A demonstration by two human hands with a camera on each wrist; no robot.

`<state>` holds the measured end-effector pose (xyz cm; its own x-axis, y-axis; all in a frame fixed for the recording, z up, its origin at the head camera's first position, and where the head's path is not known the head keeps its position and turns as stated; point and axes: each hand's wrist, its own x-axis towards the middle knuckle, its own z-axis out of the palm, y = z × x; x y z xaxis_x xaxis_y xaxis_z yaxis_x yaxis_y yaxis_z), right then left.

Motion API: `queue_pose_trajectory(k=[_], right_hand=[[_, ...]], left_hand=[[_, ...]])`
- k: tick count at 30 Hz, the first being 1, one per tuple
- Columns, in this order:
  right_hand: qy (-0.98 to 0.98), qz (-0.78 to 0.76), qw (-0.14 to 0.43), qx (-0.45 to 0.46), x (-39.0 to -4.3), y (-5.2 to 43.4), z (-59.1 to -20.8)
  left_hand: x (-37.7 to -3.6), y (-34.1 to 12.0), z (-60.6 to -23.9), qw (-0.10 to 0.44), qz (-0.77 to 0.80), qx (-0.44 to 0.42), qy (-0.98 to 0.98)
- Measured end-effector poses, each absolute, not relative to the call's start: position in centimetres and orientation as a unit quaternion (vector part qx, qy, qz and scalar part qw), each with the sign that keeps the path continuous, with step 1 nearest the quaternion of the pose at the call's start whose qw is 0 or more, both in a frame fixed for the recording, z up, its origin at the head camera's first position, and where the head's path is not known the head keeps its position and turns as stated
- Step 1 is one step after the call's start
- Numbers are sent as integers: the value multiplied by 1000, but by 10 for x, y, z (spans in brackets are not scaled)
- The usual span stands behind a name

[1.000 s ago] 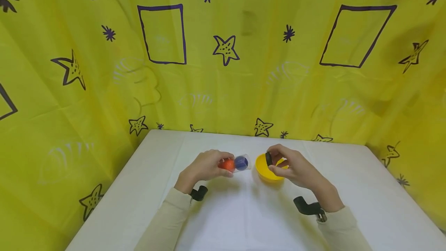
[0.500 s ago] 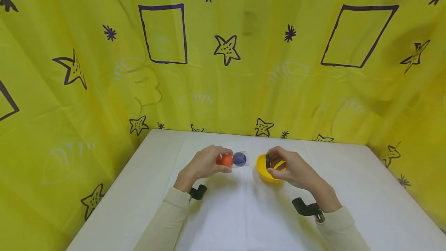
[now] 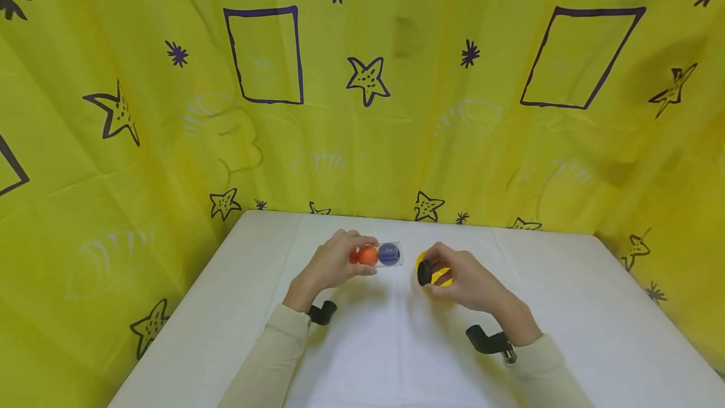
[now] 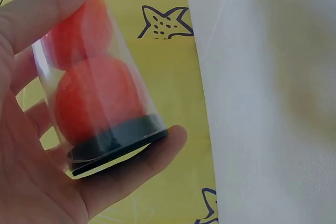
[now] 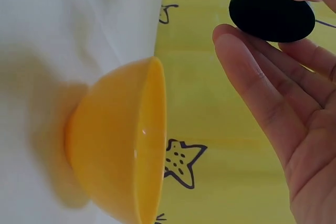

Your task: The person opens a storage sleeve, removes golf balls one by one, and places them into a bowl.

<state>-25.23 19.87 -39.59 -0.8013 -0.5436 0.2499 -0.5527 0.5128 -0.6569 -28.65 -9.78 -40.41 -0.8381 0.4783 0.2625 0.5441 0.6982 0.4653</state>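
Observation:
My left hand (image 3: 338, 261) grips a clear plastic tube (image 4: 123, 51) above the table, tilted on its side in the head view. Inside it are two orange-red balls (image 4: 100, 95) and a blue ball (image 3: 389, 254) by the end facing right. A black cap (image 4: 118, 140) closes the other end, against my fingers. My right hand (image 3: 467, 279) pinches a round black lid (image 5: 273, 11) between thumb and fingers, a short way right of the tube's blue-ball end. Below and behind this hand stands a yellow bowl (image 5: 115, 140), partly hidden by it in the head view.
The white table (image 3: 362, 345) carries the bowl. A yellow curtain (image 3: 362, 137) with stars and squares hangs behind and along both sides. A black wrist mount (image 3: 488, 340) sits on my right wrist, and another black mount (image 3: 323, 312) on the left.
My right hand has moved left with the black lid, from over the bowl toward the tube. My left hand has raised the tube slightly, bringing it nearly level.

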Motion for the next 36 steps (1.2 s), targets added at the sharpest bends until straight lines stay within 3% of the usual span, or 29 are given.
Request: queue_pose_trajectory(k=[17,26,36], right_hand=[[-888,327,-45,319,-253,166,-424],[-889,329,-95,303,-252,161,-434],[-886,333,-97,309,-254,160,-444]], left_hand=[[-289,-96,-402,111,-285,-232,-923],[-286,-98,-401,104,-297,-239,-919],[-287,-99,-403,107,-296,-242,-918]])
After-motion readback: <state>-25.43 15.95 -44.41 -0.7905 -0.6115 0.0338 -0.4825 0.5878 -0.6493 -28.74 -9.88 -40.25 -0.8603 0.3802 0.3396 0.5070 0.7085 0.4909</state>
